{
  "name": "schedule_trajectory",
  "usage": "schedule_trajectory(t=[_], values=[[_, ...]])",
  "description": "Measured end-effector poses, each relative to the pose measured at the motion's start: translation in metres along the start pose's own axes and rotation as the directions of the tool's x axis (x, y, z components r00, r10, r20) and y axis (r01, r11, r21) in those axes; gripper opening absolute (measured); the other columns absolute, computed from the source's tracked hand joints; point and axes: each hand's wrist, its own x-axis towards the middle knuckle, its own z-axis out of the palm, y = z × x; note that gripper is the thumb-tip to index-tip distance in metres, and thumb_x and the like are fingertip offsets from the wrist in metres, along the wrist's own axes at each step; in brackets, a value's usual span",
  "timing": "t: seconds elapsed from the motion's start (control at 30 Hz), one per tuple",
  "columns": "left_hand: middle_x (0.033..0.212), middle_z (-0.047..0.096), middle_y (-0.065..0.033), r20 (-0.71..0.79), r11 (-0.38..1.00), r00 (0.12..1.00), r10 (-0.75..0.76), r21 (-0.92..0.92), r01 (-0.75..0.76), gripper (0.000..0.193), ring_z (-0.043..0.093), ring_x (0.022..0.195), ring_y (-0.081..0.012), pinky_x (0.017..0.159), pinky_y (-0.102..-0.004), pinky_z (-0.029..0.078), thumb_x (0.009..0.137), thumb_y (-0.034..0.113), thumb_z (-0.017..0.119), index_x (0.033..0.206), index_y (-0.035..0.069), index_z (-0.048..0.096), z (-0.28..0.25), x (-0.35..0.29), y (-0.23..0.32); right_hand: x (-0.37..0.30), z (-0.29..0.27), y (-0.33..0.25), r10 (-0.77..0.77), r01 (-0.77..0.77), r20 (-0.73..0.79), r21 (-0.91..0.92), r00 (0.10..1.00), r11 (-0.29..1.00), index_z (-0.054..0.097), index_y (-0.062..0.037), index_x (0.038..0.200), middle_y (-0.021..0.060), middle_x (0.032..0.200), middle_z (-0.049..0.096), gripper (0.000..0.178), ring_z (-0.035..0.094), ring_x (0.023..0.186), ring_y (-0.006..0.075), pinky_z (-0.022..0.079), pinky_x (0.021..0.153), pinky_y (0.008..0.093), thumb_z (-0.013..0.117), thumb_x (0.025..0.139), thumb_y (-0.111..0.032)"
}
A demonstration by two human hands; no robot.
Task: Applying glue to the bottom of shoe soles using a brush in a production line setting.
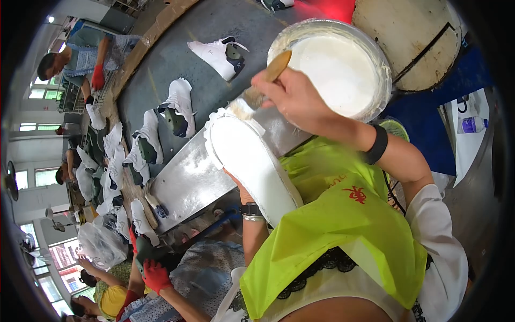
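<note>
Mostly hidden behind the upturned shoe [248, 155] beside the apron [343, 214], the left hand [241, 188] is clasped on it; the brush [251, 100], its tip indistinct at the far end, is grasped by the right hand [292, 99].

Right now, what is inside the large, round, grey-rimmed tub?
The tub holds smooth white, liquid-looking material, with cream-coloured residue around its rim. The material hides the bottom; the right hand covers part of the lower-left side.
</note>
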Motion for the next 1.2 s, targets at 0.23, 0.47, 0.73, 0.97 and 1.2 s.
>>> schedule_trajectory(t=[0.23,0.47,0.73,0.97,1.2], values=[[0.128,0.054,-0.0178,0.205,0.993,0.978,0.027,-0.121,-0.002,0.053,0.060,0.106,-0.0273,0.085,-0.0372,0.055,0.100,0.039,0.038,0.135,0.000,0.040,0.115,-0.022,0.031,-0.044,-0.032,-0.004,0.048,-0.008,0.146,-0.268,0.988,0.963,0.057,0.0052,0.085,0.0097,0.063,0.057,0.031,0.055,0.054,0.0134,0.044,0.053,0.0303,0.056,0.094,-0.025],[0.134,0.049,-0.0174,0.177,0.997,0.983,0.045,0.052,-0.055,0.071,0.052,0.117,-0.0326,0.093,-0.0453,0.048,0.095,0.059,0.032,0.141,0.005,0.035,0.198,-0.039,0.067,0.000,0.000,-0.017,0.072,0.012,0.234,-0.339,0.970,0.941,0.061,0.0025,0.102,0.0092,0.088,0.066,0.022,0.062,0.080,0.0173,0.049,0.070,0.0318,0.051,0.094,-0.016],[0.142,0.042,-0.0171,0.160,0.987,0.973,-0.164,0.029,0.161,0.068,0.046,0.127,-0.0315,0.105,-0.0459,0.042,0.098,0.051,0.041,0.143,0.002,0.029,0.183,-0.044,0.080,-0.039,-0.053,-0.016,0.211,-0.036,0.332,-0.463,0.919,0.886,0.056,0.0041,0.100,0.0195,0.085,0.062,0.023,0.062,0.070,0.0295,0.048,0.065,0.0352,0.057,0.093,-0.018],[0.137,0.049,-0.0156,0.369,0.967,0.910,-0.189,0.231,0.107,0.061,0.054,0.120,-0.0276,0.103,-0.0430,0.044,0.099,0.045,0.041,0.143,0.004,0.033,0.305,0.093,0.194,-0.026,-0.126,-0.058,0.156,-0.184,-0.135,-0.233,0.979,0.955,0.058,0.0036,0.106,0.0043,0.091,0.062,0.021,0.060,0.083,0.0079,0.050,0.068,0.0250,0.056,0.097,-0.016],[0.111,0.064,-0.0153,0.272,0.818,0.945,-0.180,0.575,-0.010,0.068,0.065,0.095,-0.0235,0.084,-0.0370,0.054,0.087,0.049,0.063,0.124,-0.007,0.051,0.432,0.374,0.197,-0.011,-0.170,-0.046,0.188,-0.277,-0.403,-0.173,0.896,0.945,0.060,0.0021,0.105,0.0061,0.100,0.063,0.014,0.060,0.086,0.0099,0.050,0.076,0.0245,0.057,0.093,-0.006]])
